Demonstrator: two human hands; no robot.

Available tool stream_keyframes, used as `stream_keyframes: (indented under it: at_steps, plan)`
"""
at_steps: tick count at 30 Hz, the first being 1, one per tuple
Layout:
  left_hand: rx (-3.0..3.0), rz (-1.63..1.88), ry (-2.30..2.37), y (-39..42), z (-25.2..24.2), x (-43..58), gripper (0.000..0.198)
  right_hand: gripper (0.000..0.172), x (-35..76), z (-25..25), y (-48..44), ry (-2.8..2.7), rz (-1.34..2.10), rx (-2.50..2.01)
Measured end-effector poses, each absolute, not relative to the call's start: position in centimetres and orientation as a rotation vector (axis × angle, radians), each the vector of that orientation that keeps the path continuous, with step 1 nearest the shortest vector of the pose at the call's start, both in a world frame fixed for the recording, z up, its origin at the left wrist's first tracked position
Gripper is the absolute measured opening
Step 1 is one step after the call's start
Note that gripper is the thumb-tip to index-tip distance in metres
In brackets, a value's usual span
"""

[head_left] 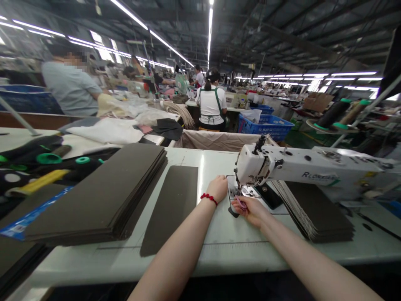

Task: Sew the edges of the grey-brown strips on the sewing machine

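A white sewing machine [282, 165] stands on the right of the table, its needle area between my two hands. My right hand [252, 209] is closed around small pink-handled scissors [240, 203], just in front of the presser foot and needle [239, 189]. To the left of the needle, my left hand [219, 188] has its fingers curled together at the edge of the metal needle plate [231, 182]. Whatever those fingertips hold is hidden. A single dark grey-brown panel [175, 200] lies flat on the table, left of my left forearm.
A tall stack of dark panels [97, 196] fills the table's left side. Another stack [322, 213] lies under the machine arm, beside a black phone-like object [268, 195]. Thread cones [333, 115] stand at the right. Beyond the table are a blue crate [265, 126] and seated people.
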State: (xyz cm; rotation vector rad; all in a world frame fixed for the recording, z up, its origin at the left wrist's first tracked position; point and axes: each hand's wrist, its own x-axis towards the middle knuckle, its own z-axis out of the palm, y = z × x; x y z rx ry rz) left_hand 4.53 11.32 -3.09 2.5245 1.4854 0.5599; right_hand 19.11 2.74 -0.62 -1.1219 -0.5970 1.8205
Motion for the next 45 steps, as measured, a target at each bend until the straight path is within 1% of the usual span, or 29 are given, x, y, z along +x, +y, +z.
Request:
stream_keyframes:
  at_steps: [3,7,12,16,21,25,30,33,37,40,42,45]
  plan:
    - [2.468,0.642,1.466,11.4,-3.2,4.4,0.02,0.009,19.3,-0.2,2.7,-0.73,1.887,-1.202]
    - [2.335,0.808,1.466,12.2,-3.6,3.8,0.023,0.019,20.5,0.5,0.6,-0.935,1.848,-1.32]
    - [2.144,0.951,1.468,13.9,-3.7,2.6,0.026,0.025,24.0,0.7,-3.5,-1.099,1.604,-1.403]
    - [2.195,0.848,1.334,13.4,-2.6,2.5,0.024,0.034,26.2,-0.8,-5.3,-1.257,1.303,-1.449]
    - [2.347,0.648,1.191,11.7,-1.3,3.9,0.022,0.034,26.7,-3.0,-6.1,-1.307,1.009,-1.408]
    - [2.342,0.603,1.292,11.4,-1.1,5.5,0.021,0.035,26.8,-3.7,-6.5,-1.34,0.953,-1.371]
    - [2.273,0.636,1.512,11.8,-0.3,6.2,0.024,0.035,27.2,-4.0,-6.6,-1.352,0.936,-1.348]
    - [2.247,0.644,1.606,11.7,0.7,4.8,0.027,0.034,27.4,-4.0,-6.7,-1.356,0.93,-1.337]
    - [2.245,0.642,1.733,10.3,2.1,-0.1,0.029,0.034,27.6,-3.6,-7.1,-1.368,0.953,-1.319]
    - [2.203,0.611,1.895,7.8,2.6,-4.6,0.033,0.033,27.8,-3.0,-7.3,-1.384,0.984,-1.305]
    - [2.169,0.551,1.98,5.0,2.5,-6.8,0.04,0.032,27.8,-2.8,-7.4,-1.384,0.996,-1.306]
    - [2.168,0.408,1.981,-1.3,1.5,-7.7,0.063,0.033,27.9,-2.6,-7.5,-1.385,1.002,-1.309]
